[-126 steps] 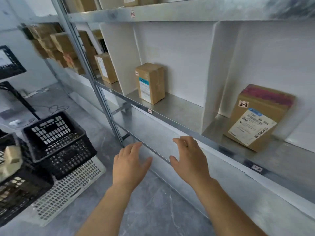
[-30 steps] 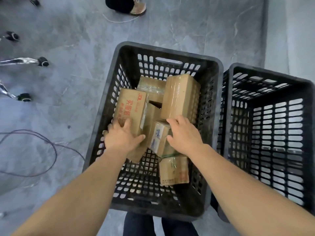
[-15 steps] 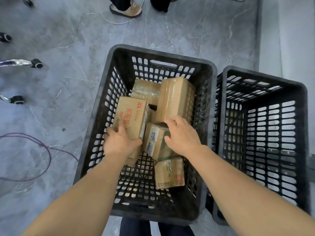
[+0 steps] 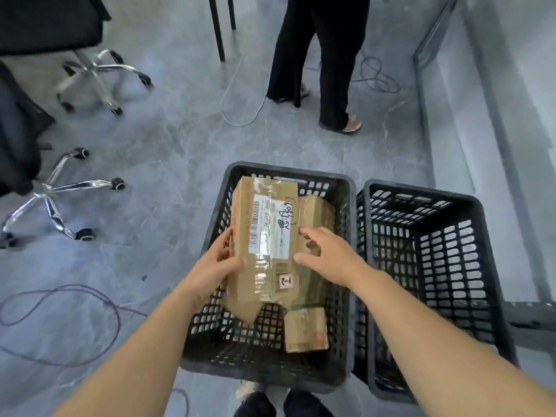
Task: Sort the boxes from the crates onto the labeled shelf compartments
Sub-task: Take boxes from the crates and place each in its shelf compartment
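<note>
Labelled box [image 4: 267, 224] now raised over black crate [image 4: 264, 373].
Left hand [image 4: 210, 267] grips its left edge; right hand [image 4: 331, 257], fingers spread, beside its right edge.

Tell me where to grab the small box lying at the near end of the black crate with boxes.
Probably from straight above, pinching the small box across its left and right sides: it lies flat on the crate floor, top face bare, with other boxes crowding its far end.
</note>
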Demonstrator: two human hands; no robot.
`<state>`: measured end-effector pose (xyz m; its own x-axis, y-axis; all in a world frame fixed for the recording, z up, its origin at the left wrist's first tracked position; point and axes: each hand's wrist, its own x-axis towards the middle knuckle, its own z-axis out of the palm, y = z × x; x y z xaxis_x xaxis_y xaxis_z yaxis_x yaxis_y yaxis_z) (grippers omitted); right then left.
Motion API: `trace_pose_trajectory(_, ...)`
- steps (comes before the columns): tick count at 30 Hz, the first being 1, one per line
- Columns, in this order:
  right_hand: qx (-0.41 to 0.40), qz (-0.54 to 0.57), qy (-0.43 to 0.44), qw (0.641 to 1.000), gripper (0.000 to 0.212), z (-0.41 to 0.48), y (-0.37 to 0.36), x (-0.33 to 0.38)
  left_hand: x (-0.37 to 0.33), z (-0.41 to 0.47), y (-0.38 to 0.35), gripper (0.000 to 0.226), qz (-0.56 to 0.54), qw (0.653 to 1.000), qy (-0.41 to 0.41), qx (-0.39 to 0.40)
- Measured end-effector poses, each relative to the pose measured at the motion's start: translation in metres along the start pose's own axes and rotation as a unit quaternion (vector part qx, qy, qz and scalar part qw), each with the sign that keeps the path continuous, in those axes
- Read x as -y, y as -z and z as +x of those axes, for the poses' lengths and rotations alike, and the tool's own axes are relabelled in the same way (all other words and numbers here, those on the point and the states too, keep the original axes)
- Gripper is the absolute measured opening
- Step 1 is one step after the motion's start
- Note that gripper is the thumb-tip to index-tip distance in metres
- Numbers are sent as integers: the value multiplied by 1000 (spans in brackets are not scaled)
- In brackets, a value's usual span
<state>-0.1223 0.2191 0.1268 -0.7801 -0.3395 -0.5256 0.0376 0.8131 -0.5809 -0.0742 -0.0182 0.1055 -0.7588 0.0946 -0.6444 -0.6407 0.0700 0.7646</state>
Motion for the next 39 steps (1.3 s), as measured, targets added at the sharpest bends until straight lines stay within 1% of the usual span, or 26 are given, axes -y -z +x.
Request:
trace_pose_trajectory(2, -5, 58, -5, 998, 74, -10, 10, 9, -14, -10, 1, 94, -18, 1000, -16, 19)
trace_pose_trajectory(4, -10, 152, -5, 988, 84, -19, 19, 16, -26, -17, 1, 98, -36, 998, -34, 33)
trace_pose_trajectory(7, 6, 269, -2, 963, 76, -31, 29, 25, -43, -24, -4, 100, -58, 995, -66, 49)
trace_pose_trajectory(9, 11, 332, 5, 943, 78, -37, 30, 30, -53, -26, -9, 100, -63, 992, -85, 63)
trace_pose_trajectory(12, -2, 406, 14, 914, 85, -44, 29, 32, -67, -31, -16, 102, -50, 990, -106, 77)
trace_pose_trajectory(15, -21, 457, 15, 889, 88, -51, 29, 31, -75, -36, -20, 100, -34, 988, -113, 95)
trace_pose_trajectory(17, -42, 485, 15, 873, 88, -54, 30, 27, -80, -38, -23, 100, -24, 987, -111, 109)
trace_pose_trajectory(19, -68, 519, 17, 852, 82, -58, 32, 23, -86, -41, -27, 106, -15, 987, -110, 120)
trace_pose_trajectory(21, -106, 542, 22, 833, 72, -64, 34, 23, -90, -44, -32, 119, -5, 987, -100, 128)
trace_pose_trajectory(22, -127, 553, 26, 823, 68, -68, 35, 22, -91, -45, -35, 122, 2, 987, -94, 132)
trace_pose_trajectory(26, -184, 603, 38, 775, 60, -82, 39, 23, -100, -47, -55, 116, 2, 983, -103, 152)
trace_pose_trajectory(28, -194, 610, 34, 768, 58, -90, 38, 20, -109, -45, -66, 107, -18, 983, -117, 139)
trace_pose_trajectory(31, -215, 582, 10, 784, 67, -108, 43, 9, -129, -39, -76, 81, -29, 979, -149, 132)
trace_pose_trajectory(33, -245, 563, -3, 789, 77, -127, 52, -2, -145, -35, -79, 72, 1, 975, -174, 136)
trace_pose_trajectory(35, -288, 552, -8, 783, 87, -153, 61, -16, -162, -32, -84, 65, 30, 967, -207, 147)
trace_pose_trajectory(37, -326, 555, -13, 765, 93, -180, 67, -30, -179, -35, -93, 62, 65, 955, -234, 169)
trace_pose_trajectory(39, -348, 566, -9, 748, 86, -207, 72, -40, -195, -42, -106, 67, 95, 941, -252, 206)
